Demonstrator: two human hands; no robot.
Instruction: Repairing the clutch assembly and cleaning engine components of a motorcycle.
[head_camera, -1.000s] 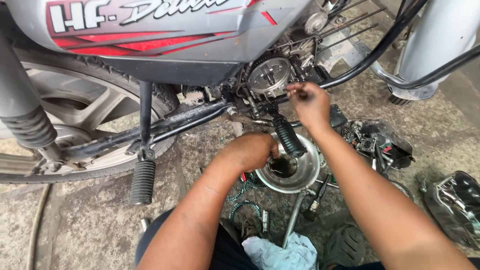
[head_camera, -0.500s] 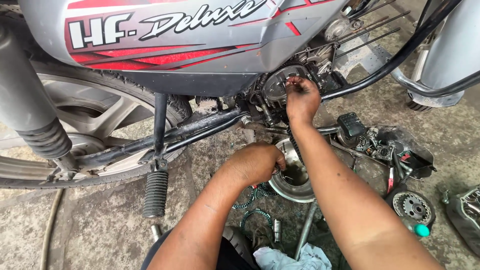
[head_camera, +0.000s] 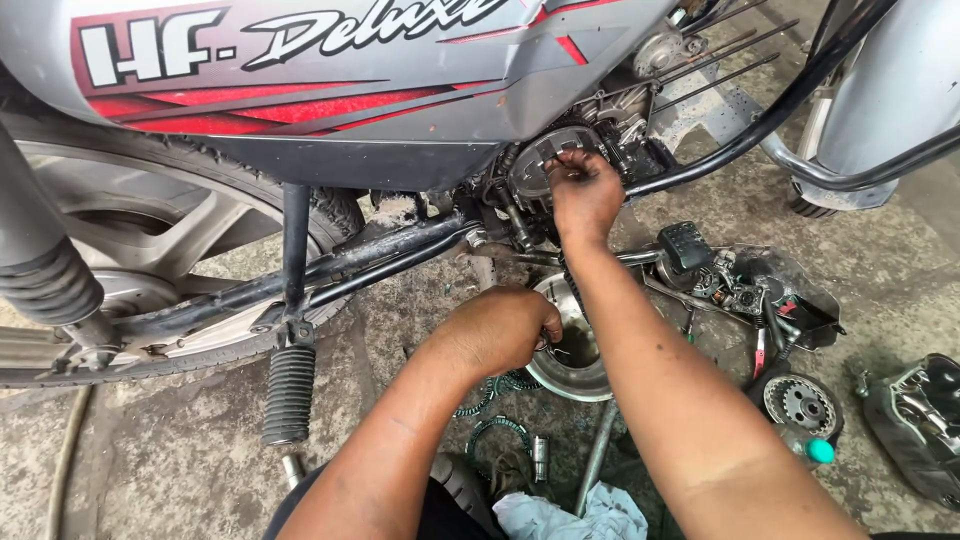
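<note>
- While the right hand (head_camera: 585, 195) reaches up to the open side of the motorcycle engine, its fingertips pinch the edge of the round clutch plate (head_camera: 545, 160) set in the casing — a closed grip on that plate
- Lower down, the left hand (head_camera: 495, 328) rests at the rim of a shallow metal bowl (head_camera: 580, 375) on the floor; the fingers curl inward over the rim, but whether that grip clasps anything cannot be told, since the fingertips are hidden
- That bowl lies on the stained concrete floor (head_camera: 180, 460), directly below the engine and between the two forearms
- Just beside the bowl, nearer the person, lie toothed rings (head_camera: 497, 428) and a small metal cylinder (head_camera: 540, 455)
- A long steel rod (head_camera: 597, 455) runs from the bowl's near edge toward a pale blue rag (head_camera: 560, 518)
- Right of the bowl sit a black footrest pedal (head_camera: 686, 243), a heap of dark engine parts (head_camera: 770, 295) and a round gear disc (head_camera: 800, 403) — well apart from both hands
- A small bottle with a green cap (head_camera: 812, 450) lies next to that disc
- At the far right edge rests a grey engine cover (head_camera: 920, 420)
- Left of the hands, a ribbed rubber foot peg (head_camera: 289, 392) hangs from the black frame tube (head_camera: 330, 270), with the rear wheel (head_camera: 150, 260) behind it
- A grey side panel with red stripes (head_camera: 330, 80) spans the top of the view
</note>
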